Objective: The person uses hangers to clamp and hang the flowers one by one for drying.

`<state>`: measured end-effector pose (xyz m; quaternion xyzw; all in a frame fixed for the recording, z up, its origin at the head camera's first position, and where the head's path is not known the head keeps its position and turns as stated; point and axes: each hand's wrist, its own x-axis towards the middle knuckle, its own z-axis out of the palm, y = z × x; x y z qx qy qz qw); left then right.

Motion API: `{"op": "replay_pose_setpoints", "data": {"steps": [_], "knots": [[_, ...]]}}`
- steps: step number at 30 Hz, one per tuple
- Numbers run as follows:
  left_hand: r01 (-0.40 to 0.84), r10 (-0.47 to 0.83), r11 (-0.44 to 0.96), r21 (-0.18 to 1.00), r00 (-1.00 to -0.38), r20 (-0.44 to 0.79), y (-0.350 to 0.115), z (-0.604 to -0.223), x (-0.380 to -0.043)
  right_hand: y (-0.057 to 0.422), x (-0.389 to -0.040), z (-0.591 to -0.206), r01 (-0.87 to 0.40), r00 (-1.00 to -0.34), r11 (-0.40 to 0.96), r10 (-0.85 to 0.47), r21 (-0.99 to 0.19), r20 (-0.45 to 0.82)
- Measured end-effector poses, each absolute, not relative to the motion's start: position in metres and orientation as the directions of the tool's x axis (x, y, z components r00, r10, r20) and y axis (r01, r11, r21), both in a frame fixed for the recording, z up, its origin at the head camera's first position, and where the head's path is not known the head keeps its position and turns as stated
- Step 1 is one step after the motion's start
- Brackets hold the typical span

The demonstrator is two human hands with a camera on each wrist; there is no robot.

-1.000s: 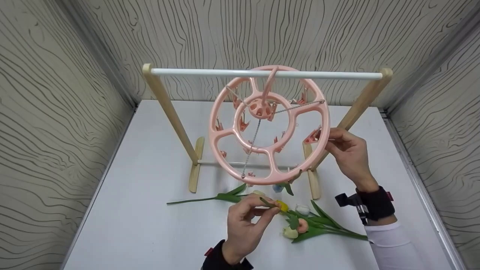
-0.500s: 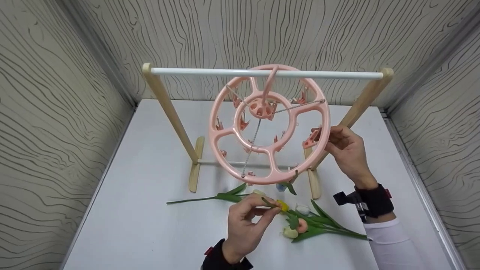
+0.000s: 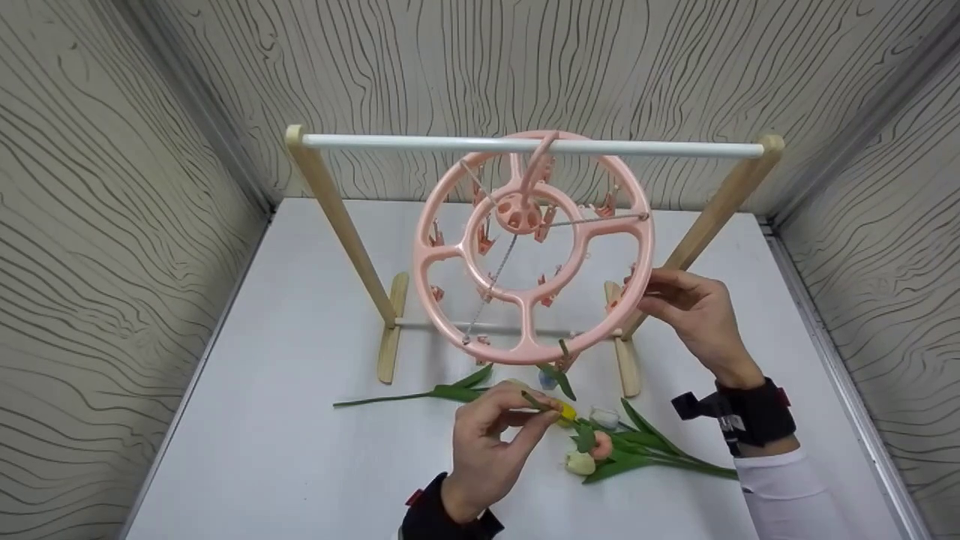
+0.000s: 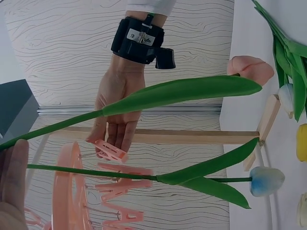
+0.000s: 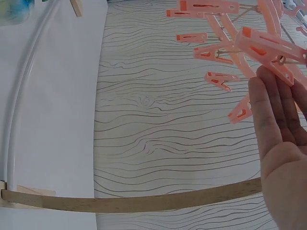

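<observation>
My left hand (image 3: 487, 450) pinches the stem of a peach tulip (image 4: 250, 70) between thumb and fingers, its flower pointing away to the right in the head view. At the right rim of a round pink drying hanger (image 3: 529, 330), my right hand (image 3: 694, 319) holds a pink clothespin (image 5: 268, 48) with its fingers and thumb. From another clothespin at the hanger's front hangs a blue-and-white tulip (image 4: 267, 181), flower down. Several more pink clothespins (image 5: 216, 51) dangle around the rings.
The hanger hooks over a white bar (image 3: 390, 142) on wooden legs (image 3: 341, 232). Beneath, on the white table (image 3: 270, 450), lie a yellow tulip (image 3: 566, 414), a white tulip (image 3: 604, 418) and a cream tulip (image 3: 580, 463). Another green stem (image 3: 382, 403) lies to the left.
The hanger has turned and swung slightly left, carrying the blue-and-white tulip leftward. My right hand and its clothespin have shifted a little lower. My left hand has barely moved.
</observation>
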<state>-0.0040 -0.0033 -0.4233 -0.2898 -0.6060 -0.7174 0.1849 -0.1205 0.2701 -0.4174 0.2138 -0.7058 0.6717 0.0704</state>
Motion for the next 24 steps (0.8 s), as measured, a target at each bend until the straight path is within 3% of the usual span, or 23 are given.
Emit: {"op": "replay_pose_setpoints", "data": {"steps": [11, 24], "knots": [[0.663, 0.103, -0.168, 0.729, -0.724, 0.682, -0.011, -0.417, -0.006, 0.267, -0.107, -0.425, -0.412, -0.874, -0.064, -0.257, -0.909, 0.414], [0.69, 0.06, -0.115, 0.715, -0.713, 0.698, -0.025, -0.407, -0.014, 0.247, -0.091, -0.432, -0.497, -0.797, -0.114, -0.333, -0.86, 0.504]]}}
